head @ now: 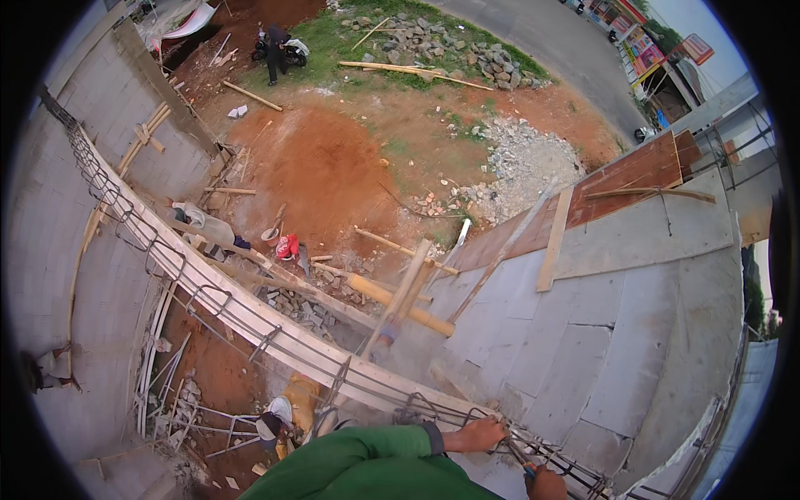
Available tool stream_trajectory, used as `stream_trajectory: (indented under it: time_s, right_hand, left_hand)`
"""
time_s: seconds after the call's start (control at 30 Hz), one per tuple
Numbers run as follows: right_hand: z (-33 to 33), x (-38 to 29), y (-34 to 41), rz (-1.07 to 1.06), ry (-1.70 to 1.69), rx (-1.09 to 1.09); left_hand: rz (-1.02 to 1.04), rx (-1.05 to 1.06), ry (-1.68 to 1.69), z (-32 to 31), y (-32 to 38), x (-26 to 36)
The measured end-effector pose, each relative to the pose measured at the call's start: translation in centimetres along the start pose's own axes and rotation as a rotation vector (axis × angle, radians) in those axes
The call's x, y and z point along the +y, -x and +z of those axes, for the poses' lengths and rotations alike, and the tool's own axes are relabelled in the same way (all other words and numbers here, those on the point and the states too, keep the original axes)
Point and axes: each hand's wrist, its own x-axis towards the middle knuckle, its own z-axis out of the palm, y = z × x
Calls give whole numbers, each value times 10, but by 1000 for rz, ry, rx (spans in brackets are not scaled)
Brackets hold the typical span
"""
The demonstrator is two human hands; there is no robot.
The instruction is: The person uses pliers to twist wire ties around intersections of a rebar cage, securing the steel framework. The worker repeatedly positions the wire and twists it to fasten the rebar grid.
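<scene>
A long rebar cage (269, 338) with bent stirrups lies along a pale wooden formwork board (319, 367), curved by the lens. My left hand (478, 434), in a green sleeve, has its fingers curled at the cage's bars near the lower right. Just below and to its right, my right hand (547, 484) grips the blue and orange handle of a metal hand tool (519, 454), whose type is unclear. The tool's far end reaches the bars beside my left hand. My left fingertips are partly hidden, so their exact hold does not show.
Grey block walls (562, 375) stand right and left. Bamboo poles (400, 303) and timber props cross below. One person (290, 409) bends underneath; another (200, 222) works beyond the beam, with a third at the far left. Rubble (531, 156) and red soil lie far below.
</scene>
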Motion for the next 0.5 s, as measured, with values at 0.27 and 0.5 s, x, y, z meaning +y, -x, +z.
stream_trajectory:
  time_s: [0.27, 0.5]
  right_hand:
    - [-15, 26, -30, 214, -1183, -651]
    - [-15, 25, -16, -111, -549, -247]
  left_hand:
    - [5, 52, 9, -2, 0, -2]
    - [-23, 17, 16, 8, -1, -3]
